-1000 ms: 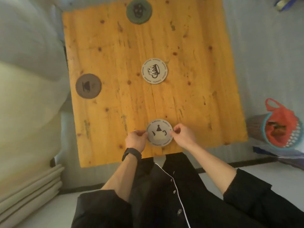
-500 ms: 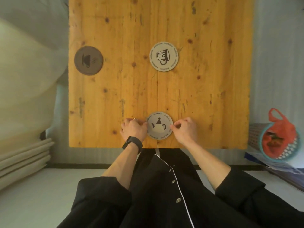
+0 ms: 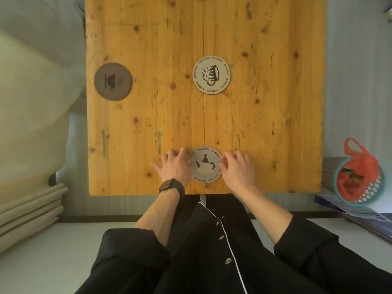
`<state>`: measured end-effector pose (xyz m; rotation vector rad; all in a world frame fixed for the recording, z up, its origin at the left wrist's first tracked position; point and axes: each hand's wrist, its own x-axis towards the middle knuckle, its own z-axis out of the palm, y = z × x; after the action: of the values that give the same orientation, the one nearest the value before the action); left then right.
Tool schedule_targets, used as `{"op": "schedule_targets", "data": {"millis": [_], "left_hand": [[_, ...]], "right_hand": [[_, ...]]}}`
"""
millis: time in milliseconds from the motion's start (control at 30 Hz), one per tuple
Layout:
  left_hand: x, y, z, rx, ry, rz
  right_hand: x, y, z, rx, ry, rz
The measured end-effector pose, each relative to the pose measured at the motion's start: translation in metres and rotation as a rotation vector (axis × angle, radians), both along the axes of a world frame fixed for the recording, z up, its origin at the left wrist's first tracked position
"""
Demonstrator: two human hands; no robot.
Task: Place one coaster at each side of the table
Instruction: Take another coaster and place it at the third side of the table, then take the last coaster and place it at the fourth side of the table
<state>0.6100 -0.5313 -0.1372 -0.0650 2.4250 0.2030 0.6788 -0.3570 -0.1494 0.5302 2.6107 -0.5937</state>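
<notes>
Left grip (image 3: pixel 174 166) splayed flat, touching the left edge of the teapot coaster (image 3: pixel 205 165) | right grip (image 3: pixel 237 168) curled, fingertips nipping its right edge | coaster lies flat between both grips, by the near edge of the surface (image 3: pixel 148 124) | mug coaster (image 3: pixel 211 75) straight beyond them, well apart | dark coaster (image 3: pixel 112 81) out past the left grip.

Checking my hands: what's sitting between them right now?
The teapot coaster lies between the left hand and right hand, flat on the table, in the head view.
</notes>
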Motion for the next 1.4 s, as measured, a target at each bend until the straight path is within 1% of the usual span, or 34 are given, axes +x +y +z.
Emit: {"op": "schedule_targets", "data": {"millis": [67,133,200,267,333,367,400,467,533,567,633,700,833,933,1033,1067,1167,1233,1300,1400], "left_hand": [[-0.004,0.002,0.003,-0.014,-0.010,-0.153],[-0.010,0.008,0.007,-0.080,-0.024,-0.291],[-0.022,0.016,0.011,-0.137,-0.060,-0.380],[-0.040,0.026,0.014,-0.175,-0.131,-0.474],[-0.065,0.032,0.014,-0.145,-0.166,-0.521],[-0.079,0.034,0.013,-0.087,-0.144,-0.500],[-0.092,0.035,0.010,-0.012,-0.091,-0.457],[-0.117,0.038,0.001,0.146,0.088,-0.352],[-0.140,0.041,-0.010,0.225,0.240,-0.268],[-0.148,0.042,-0.016,0.223,0.272,-0.241],[-0.157,0.040,-0.031,0.187,0.250,-0.230],[-0.155,0.035,-0.048,0.152,0.221,-0.267],[-0.146,0.030,-0.066,0.151,0.303,-0.269],[-0.148,0.029,-0.072,0.138,0.316,-0.273],[-0.151,0.028,-0.074,0.138,0.239,-0.288],[-0.152,0.027,-0.075,0.138,0.188,-0.286],[-0.162,0.027,-0.064,0.112,0.037,-0.319],[-0.166,0.028,-0.046,0.130,-0.046,-0.316],[-0.166,0.032,-0.019,0.245,-0.152,-0.203],[-0.143,0.038,0.026,0.525,-0.323,0.080]], "right_hand": [[0.000,-0.004,0.001,0.015,-0.001,0.100],[-0.003,-0.007,0.002,0.030,-0.062,0.157],[-0.014,-0.006,0.003,0.033,-0.150,0.189],[-0.035,0.000,0.006,-0.006,-0.280,0.219],[-0.067,0.011,0.009,-0.090,-0.420,0.256],[-0.086,0.017,0.009,-0.132,-0.460,0.250],[-0.105,0.024,0.009,-0.160,-0.459,0.231],[-0.144,0.037,0.007,-0.169,-0.340,0.163],[-0.178,0.048,0.002,-0.144,-0.147,0.055],[-0.193,0.053,-0.001,-0.110,-0.057,0.000],[-0.220,0.059,-0.010,-0.027,0.060,-0.089],[-0.239,0.060,-0.019,0.012,0.071,-0.186],[-0.252,0.053,-0.032,0.068,0.047,-0.314],[-0.254,0.048,-0.032,-0.018,0.084,-0.450],[-0.246,0.037,-0.025,-0.047,0.149,-0.407],[-0.241,0.034,-0.023,-0.101,0.150,-0.423],[-0.214,0.034,-0.008,-0.418,0.103,-0.620],[-0.185,0.041,0.009,-0.565,0.094,-0.688],[-0.150,0.048,0.032,-0.659,0.054,-0.681],[-0.087,0.055,0.067,-0.758,-0.028,-0.654]]}}
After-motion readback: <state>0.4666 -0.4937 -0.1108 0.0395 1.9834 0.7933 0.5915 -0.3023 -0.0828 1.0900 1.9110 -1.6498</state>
